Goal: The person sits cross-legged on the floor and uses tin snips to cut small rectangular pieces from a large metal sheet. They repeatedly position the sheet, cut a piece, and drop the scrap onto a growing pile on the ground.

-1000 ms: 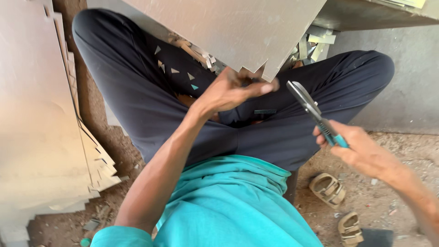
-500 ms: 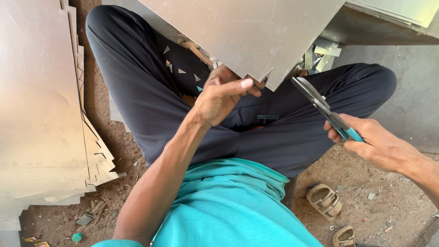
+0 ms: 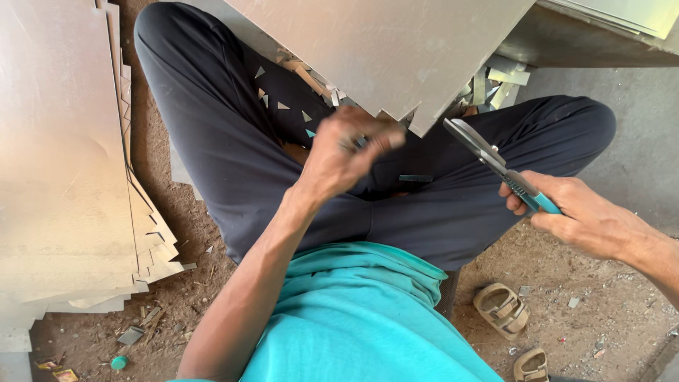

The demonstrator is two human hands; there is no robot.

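Our right hand point(image 3: 587, 219) grips teal-handled metal snips point(image 3: 495, 163); our blurred left hand point(image 3: 346, 152) curls below the large grey sheet point(image 3: 382, 49), grip unclear; triangular offcuts point(image 3: 283, 106) litter our lap.

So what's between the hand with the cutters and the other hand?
In the head view, between the right hand holding the snips and the left hand, there is only the dark trouser leg and the sheet's corner above.
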